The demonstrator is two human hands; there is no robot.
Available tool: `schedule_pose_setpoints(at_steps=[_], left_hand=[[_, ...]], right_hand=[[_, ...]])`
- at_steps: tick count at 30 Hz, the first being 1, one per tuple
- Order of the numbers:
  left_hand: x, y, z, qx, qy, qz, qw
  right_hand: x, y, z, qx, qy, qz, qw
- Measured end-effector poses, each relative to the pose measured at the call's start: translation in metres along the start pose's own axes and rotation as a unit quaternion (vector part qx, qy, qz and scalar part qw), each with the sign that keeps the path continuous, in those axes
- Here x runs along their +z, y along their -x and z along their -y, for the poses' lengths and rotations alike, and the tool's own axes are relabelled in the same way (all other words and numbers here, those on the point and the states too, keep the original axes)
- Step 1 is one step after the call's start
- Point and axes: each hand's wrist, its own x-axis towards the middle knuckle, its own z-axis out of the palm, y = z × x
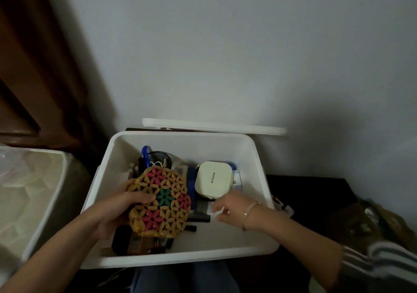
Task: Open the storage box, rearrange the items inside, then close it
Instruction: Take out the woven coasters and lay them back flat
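Observation:
The white storage box (255, 155) stands open on my lap. Its white lid (214, 127) leans against the wall behind it. My left hand (119, 211) grips a round woven bamboo mat (161, 202) with red and green flower patterns, held tilted over the box's left side. My right hand (234, 209) reaches into the box's right half, fingers curled around a small white thing (217, 211) that is blurred. A cream square case (213, 178) lies at the box's middle back. A black comb (198, 217) rests on the bottom between my hands.
Dark small items (140, 243) crowd the box's front left corner, and a blue item (145, 155) with cables sits at the back left. A second white container (33, 193) stands to the left. A dark surface with clutter (361, 220) lies to the right. The wall is close behind.

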Motion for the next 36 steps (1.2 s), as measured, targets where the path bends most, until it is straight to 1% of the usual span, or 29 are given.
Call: schedule_pose_setpoints(at_steps=[3,5,6,8,13,14,15,16,17,18,20,21,22,24,26,27,30,32,36], left_hand=[[-0.016,0.011,-0.001,0.003,0.012,0.009,1.0],[-0.023,0.018,0.0,0.002,0.024,0.007,1.0],[-0.024,0.021,0.002,0.0,0.03,0.004,1.0],[-0.024,0.025,0.005,-0.004,0.032,0.006,0.999],[-0.018,0.026,0.015,-0.012,0.034,0.012,0.999],[-0.016,0.024,0.016,-0.017,0.035,0.011,0.999],[-0.013,0.023,0.016,-0.023,0.034,0.012,0.999],[-0.009,0.02,0.016,-0.031,0.033,0.017,0.999],[-0.004,0.016,0.014,-0.043,0.033,0.027,0.998],[0.002,0.011,0.012,-0.061,0.04,0.044,0.996],[0.019,-0.003,0.007,-0.112,0.071,0.085,0.987],[0.03,-0.009,0.004,-0.138,0.079,0.106,0.982],[0.041,-0.017,0.002,-0.159,0.073,0.124,0.977],[0.065,-0.033,0.001,-0.195,0.038,0.142,0.97],[0.086,-0.047,0.007,-0.237,0.015,0.147,0.96],[0.094,-0.053,0.011,-0.258,0.004,0.142,0.956],[0.111,-0.071,0.024,-0.31,-0.031,0.139,0.94],[0.115,-0.08,0.029,-0.329,-0.039,0.133,0.934],[0.114,-0.095,0.033,-0.331,-0.059,0.113,0.935]], right_hand=[[0.009,-0.031,0.013,-0.007,0.072,0.146,0.987],[0.014,-0.044,0.02,-0.003,0.123,0.205,0.971],[0.017,-0.05,0.022,-0.002,0.138,0.219,0.966],[0.021,-0.058,0.026,-0.002,0.141,0.222,0.965],[0.021,-0.054,0.028,-0.024,0.065,0.207,0.976],[0.016,-0.047,0.024,-0.02,0.047,0.194,0.98],[0.01,-0.039,0.019,-0.009,0.019,0.164,0.986],[0.004,-0.028,0.011,0.004,-0.012,0.115,0.993],[-0.002,-0.016,0.002,0.023,-0.035,0.042,0.998],[-0.007,-0.002,-0.009,0.046,-0.054,-0.048,0.996],[-0.011,0.026,-0.029,0.075,-0.08,-0.229,0.967],[-0.011,0.038,-0.035,0.093,-0.091,-0.284,0.95],[-0.009,0.047,-0.039,0.113,-0.106,-0.31,0.938],[-0.003,0.058,-0.04,0.142,-0.162,-0.306,0.928],[0.004,0.06,-0.037,0.138,-0.227,-0.287,0.92],[0.007,0.059,-0.035,0.14,-0.238,-0.28,0.919],[0.014,0.054,-0.036,0.163,-0.227,-0.296,0.913],[0.016,0.052,-0.037,0.172,-0.226,-0.301,0.91],[0.018,0.05,-0.038,0.185,-0.207,-0.298,0.913]])
